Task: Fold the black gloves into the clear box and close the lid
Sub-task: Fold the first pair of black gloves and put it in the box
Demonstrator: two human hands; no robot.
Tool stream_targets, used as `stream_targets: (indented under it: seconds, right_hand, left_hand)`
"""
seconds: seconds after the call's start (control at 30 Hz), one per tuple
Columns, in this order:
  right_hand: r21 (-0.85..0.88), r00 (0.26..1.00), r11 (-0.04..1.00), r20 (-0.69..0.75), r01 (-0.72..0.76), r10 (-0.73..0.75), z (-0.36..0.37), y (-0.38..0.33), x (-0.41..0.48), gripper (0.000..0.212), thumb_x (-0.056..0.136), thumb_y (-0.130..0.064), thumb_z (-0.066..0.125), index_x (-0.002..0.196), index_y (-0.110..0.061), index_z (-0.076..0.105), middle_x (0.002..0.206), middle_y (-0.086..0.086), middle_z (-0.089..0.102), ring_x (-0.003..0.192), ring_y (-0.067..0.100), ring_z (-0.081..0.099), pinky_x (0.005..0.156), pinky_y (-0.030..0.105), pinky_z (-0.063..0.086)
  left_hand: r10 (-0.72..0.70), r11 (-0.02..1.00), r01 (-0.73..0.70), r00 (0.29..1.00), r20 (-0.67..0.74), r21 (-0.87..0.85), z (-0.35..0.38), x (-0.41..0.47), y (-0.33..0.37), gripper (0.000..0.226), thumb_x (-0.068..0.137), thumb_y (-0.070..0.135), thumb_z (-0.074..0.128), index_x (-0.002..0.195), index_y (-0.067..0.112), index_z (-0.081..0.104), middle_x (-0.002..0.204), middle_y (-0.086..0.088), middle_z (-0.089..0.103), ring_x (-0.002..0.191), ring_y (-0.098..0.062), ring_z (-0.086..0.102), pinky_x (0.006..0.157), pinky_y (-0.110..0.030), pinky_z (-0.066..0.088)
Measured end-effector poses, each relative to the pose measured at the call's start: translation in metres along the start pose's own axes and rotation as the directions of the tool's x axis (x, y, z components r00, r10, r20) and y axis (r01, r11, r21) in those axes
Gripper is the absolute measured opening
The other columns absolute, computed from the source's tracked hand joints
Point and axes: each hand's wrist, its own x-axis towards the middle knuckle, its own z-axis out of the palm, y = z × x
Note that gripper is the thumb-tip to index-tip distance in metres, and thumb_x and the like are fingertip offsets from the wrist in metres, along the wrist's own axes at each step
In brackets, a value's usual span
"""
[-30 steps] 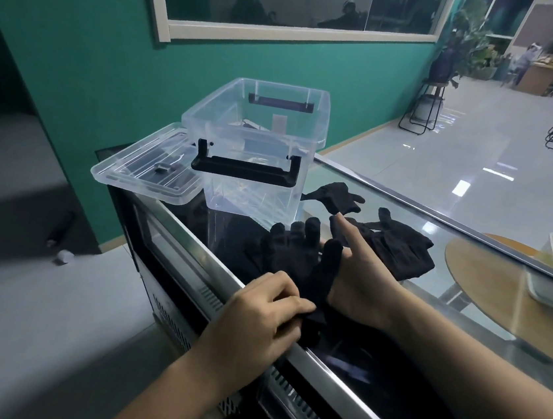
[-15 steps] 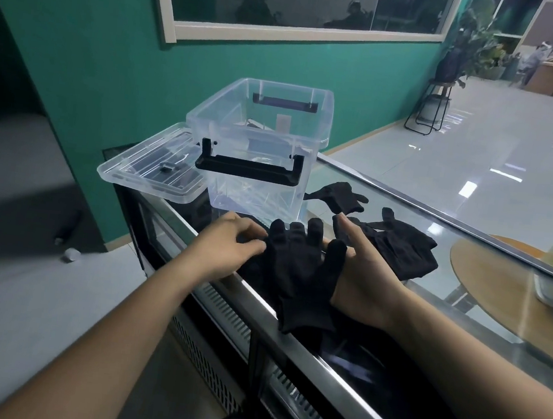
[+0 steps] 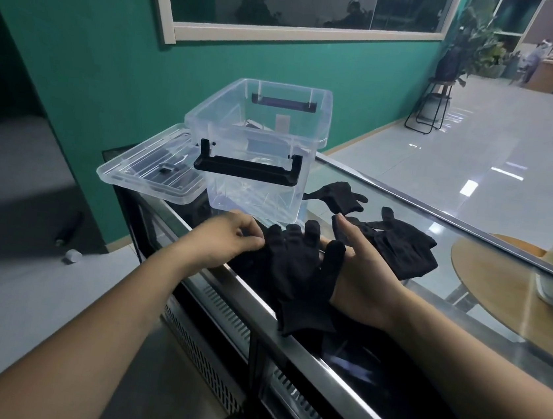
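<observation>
Gloves lie spread across the middle of the frame on the glass top of a dark display counter, and we work on the nearest one, a black knit glove lying flat with its fingers pointing up the frame and its cuff over the counter's metal front edge. Our left hand, at centre left, pinches the glove's left edge between thumb and curled fingers. Our right hand, just right of centre, rests on its edge against the glove's right side, fingers straight and together, not gripping; the glove's thumb lies against its palm. Two more black gloves sit right of it, and another small one above. Behind them, at upper centre, stands the clear plastic box with black handles, open, its clear lid lying flat beside it at the left, touching its wall.
</observation>
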Motion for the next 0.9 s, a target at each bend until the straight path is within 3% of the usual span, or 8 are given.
stream_targets:
  seconds: [0.13,0.3,0.4,0.47,0.57,0.63,0.77,0.9]
  right_hand:
    - [0.016,0.999,1.000,0.029,0.020,-0.021,0.002,0.000,0.000,0.078,0.107,-0.065,0.050,0.160,-0.007,0.049,0.169,0.020,0.042,0.154,0.038,0.038,0.131,0.047,0.027]
    - [-0.015,0.999,0.999,0.015,0.038,-0.038,0.000,0.002,0.002,0.079,0.108,-0.060,0.049,0.161,-0.001,0.044,0.170,0.023,0.039,0.151,0.037,0.042,0.133,0.048,0.024]
    - [-0.026,0.999,0.999,-0.013,0.044,-0.044,0.000,0.003,0.002,0.077,0.108,-0.057,0.051,0.161,0.000,0.043,0.171,0.024,0.035,0.146,0.036,0.044,0.132,0.047,0.025]
    - [-0.015,0.999,0.999,-0.016,0.049,-0.049,0.000,0.003,0.003,0.075,0.108,-0.055,0.052,0.160,-0.001,0.045,0.171,0.024,0.035,0.143,0.035,0.044,0.127,0.045,0.032]
    - [-0.016,0.998,0.999,-0.037,0.052,-0.052,0.000,0.003,0.003,0.070,0.109,-0.055,0.050,0.155,-0.002,0.054,0.166,0.024,0.044,0.141,0.037,0.047,0.122,0.044,0.038]
    - [-0.018,0.998,0.999,-0.033,0.050,-0.051,-0.001,0.003,0.002,0.067,0.109,-0.055,0.049,0.150,-0.003,0.060,0.159,0.022,0.054,0.142,0.039,0.048,0.122,0.047,0.041]
    - [-0.054,0.997,0.996,-0.021,0.069,-0.070,0.000,0.002,0.001,0.063,0.110,-0.054,0.045,0.146,-0.005,0.063,0.151,0.021,0.062,0.139,0.039,0.056,0.117,0.049,0.044]
    - [-0.242,0.972,0.959,-0.143,0.147,-0.185,-0.001,-0.003,0.002,0.053,0.112,-0.039,0.049,0.146,0.001,0.060,0.149,0.029,0.061,0.141,0.047,0.056,0.124,0.059,0.041]
  left_hand:
    - [-0.033,0.999,0.037,0.993,-0.111,0.027,0.004,0.007,-0.006,0.011,0.102,0.033,0.072,0.100,0.023,0.073,0.103,0.007,0.075,0.099,-0.014,0.069,0.081,-0.028,0.051]
    - [0.002,0.986,0.035,0.976,-0.217,0.165,0.011,0.009,-0.007,0.006,0.098,0.028,0.074,0.095,0.024,0.071,0.094,0.009,0.073,0.089,-0.011,0.068,0.069,-0.022,0.048]
    - [0.070,0.979,-0.016,0.962,-0.262,0.202,0.015,0.006,-0.010,0.006,0.096,0.022,0.072,0.102,0.024,0.070,0.102,0.008,0.067,0.088,-0.009,0.064,0.085,-0.033,0.056]
    - [0.187,0.967,-0.118,0.930,-0.315,0.227,0.020,-0.001,-0.006,0.012,0.099,0.024,0.068,0.110,0.026,0.070,0.111,0.008,0.060,0.098,-0.015,0.067,0.096,-0.038,0.058]
    - [0.361,0.924,-0.318,0.908,-0.215,0.211,0.033,-0.022,0.007,0.020,0.099,0.039,0.070,0.118,0.033,0.069,0.117,0.015,0.053,0.114,-0.015,0.063,0.103,-0.034,0.052]
    - [0.401,0.910,-0.369,0.900,-0.171,0.191,0.044,-0.037,0.010,0.024,0.096,0.047,0.073,0.118,0.037,0.070,0.117,0.021,0.052,0.118,-0.011,0.060,0.105,-0.034,0.051]
    - [0.382,0.916,-0.354,0.912,-0.147,0.189,0.060,-0.053,0.007,0.037,0.096,0.057,0.068,0.129,0.040,0.070,0.121,0.025,0.053,0.121,-0.008,0.058,0.107,-0.040,0.051]
    - [0.355,0.920,-0.318,0.923,-0.146,0.228,0.064,-0.057,0.007,0.046,0.098,0.062,0.060,0.137,0.040,0.068,0.125,0.026,0.057,0.124,-0.008,0.057,0.108,-0.044,0.050]
